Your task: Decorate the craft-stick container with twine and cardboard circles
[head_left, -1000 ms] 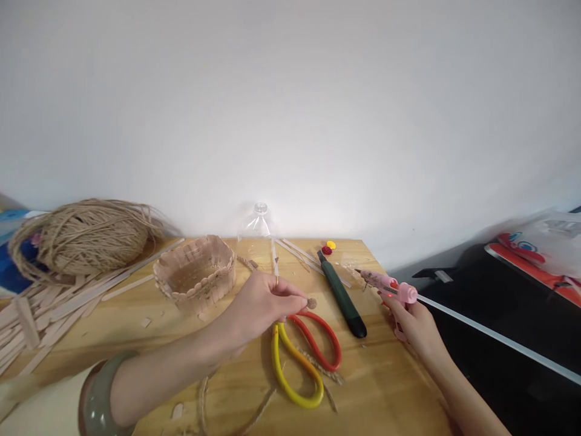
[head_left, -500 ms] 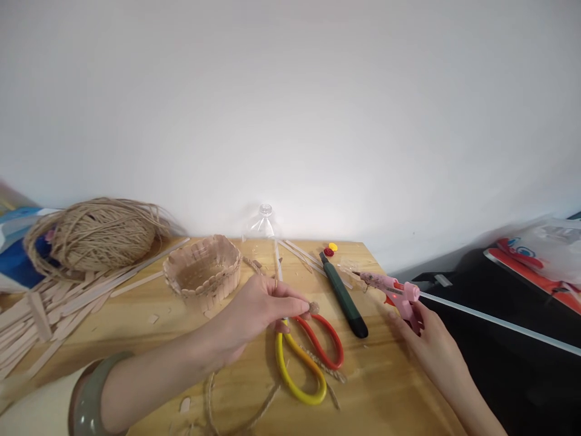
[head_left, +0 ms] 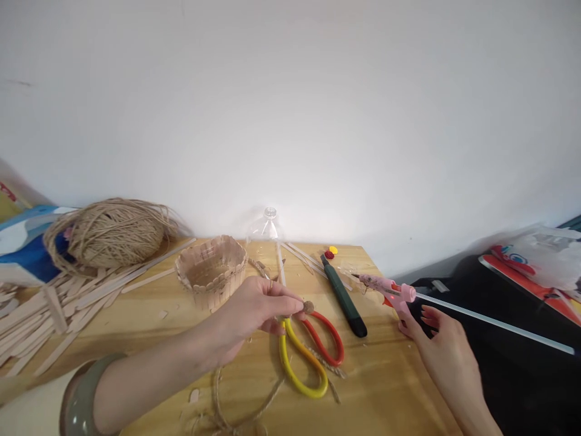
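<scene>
Plainly, the open-topped basket (head_left: 213,295) stands upright, left of the pinched ball (head_left: 309,307).

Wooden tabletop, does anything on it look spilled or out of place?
On the pink glue gun, the long glue stick juts past the right edge of the wooden tabletop, which looks awkward. Wood scraps lie loose toward the front. By the nozzle is a clear patch; I can't tell whether it's plastic or spilled glue.

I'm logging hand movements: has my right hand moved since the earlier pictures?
Yes, your right hand has moved rightward, farther from the green cutter lying on the table.
</scene>
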Tool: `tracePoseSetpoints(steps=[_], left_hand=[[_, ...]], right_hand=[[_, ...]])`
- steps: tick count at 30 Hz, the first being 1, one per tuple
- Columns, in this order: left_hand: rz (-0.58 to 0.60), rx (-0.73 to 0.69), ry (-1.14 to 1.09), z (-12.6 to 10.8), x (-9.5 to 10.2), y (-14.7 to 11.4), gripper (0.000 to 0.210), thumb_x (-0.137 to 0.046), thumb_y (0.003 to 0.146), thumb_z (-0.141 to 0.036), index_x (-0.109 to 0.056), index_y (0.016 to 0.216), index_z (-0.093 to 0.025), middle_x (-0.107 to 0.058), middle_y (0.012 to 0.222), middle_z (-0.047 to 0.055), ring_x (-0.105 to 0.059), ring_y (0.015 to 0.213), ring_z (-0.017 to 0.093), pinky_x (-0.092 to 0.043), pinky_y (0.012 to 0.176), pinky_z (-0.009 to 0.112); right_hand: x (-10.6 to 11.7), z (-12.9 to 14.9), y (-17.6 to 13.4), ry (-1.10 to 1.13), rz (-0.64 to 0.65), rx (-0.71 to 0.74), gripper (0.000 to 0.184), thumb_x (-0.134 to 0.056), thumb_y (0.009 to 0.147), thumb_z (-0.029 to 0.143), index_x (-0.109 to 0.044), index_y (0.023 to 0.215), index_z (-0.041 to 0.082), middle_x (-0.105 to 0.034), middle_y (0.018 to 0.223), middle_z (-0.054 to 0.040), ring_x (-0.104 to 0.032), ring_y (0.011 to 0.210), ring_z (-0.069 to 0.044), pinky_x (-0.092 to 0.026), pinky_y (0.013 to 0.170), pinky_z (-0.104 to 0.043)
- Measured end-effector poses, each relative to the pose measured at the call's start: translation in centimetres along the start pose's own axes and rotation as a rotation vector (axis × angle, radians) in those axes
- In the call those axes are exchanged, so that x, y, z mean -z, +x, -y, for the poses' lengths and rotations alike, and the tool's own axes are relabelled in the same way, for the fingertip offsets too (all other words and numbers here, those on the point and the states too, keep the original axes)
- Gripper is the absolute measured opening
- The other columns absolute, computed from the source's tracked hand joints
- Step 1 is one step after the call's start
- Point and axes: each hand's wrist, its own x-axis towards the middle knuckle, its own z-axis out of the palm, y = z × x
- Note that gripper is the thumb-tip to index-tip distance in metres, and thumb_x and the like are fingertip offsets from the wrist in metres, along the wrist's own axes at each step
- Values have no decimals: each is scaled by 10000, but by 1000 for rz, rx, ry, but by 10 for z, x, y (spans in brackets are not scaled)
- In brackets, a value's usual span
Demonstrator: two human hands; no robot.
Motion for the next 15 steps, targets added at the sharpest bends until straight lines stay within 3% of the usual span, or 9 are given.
tracePoseSetpoints(steps=[2, 3, 5, 7, 10, 15], left_hand=[[3, 10, -12, -1, 1, -3, 136, -682, 650, -268, -667, 675, -135, -673, 764, 45, -567, 743, 128, -438, 606, 221], [7, 17, -16, -1, 1, -5, 133, -684, 644, -265, -661, 665, -136, -672, 747, 45, -570, 741, 131, -438, 597, 221], [14, 32, -23, -1, 1, -8, 129, -691, 634, -264, -651, 649, -142, -666, 717, 38, -575, 737, 137, -441, 584, 223], [1, 42, -27, 0, 1, -11, 137, -704, 623, -273, -644, 638, -151, -658, 711, 27, -578, 740, 139, -446, 581, 224], [1, 47, -38, 2, 2, -16, 139, -708, 617, -289, -653, 626, -162, -656, 701, 17, -586, 744, 142, -449, 579, 220], [65, 57, -66, 4, 7, -27, 74, -683, 611, -246, -682, 590, -176, -638, 630, -1, -577, 709, 136, -432, 527, 199]], right_hand=[[7, 15, -16, -51, -98, 45, 468, -562, 752, 540, -583, 970, 126, -596, 1005, -183, -576, 889, -377, -449, 675, -490], [11, 25, -25, -40, -192, 205, 357, -558, 790, 480, -587, 916, 147, -610, 924, -139, -596, 808, -321, -463, 653, -451], [19, 52, -45, 51, -292, 721, 97, -568, 844, 241, -587, 908, 171, -623, 846, -78, -608, 748, -223, -481, 679, -366], [25, 81, -61, 147, -252, 1112, 183, -618, 784, 51, -594, 924, 166, -631, 804, -46, -611, 707, -168, -489, 669, -297], [28, 115, -74, 221, -99, 1300, 226, -598, 781, 2, -599, 970, 126, -645, 806, -70, -611, 713, -170, -501, 647, -293], [22, 137, -75, 248, -5, 1419, 229, -559, 819, 33, -604, 1028, 114, -689, 814, -75, -636, 749, -178, -525, 653, -299]])
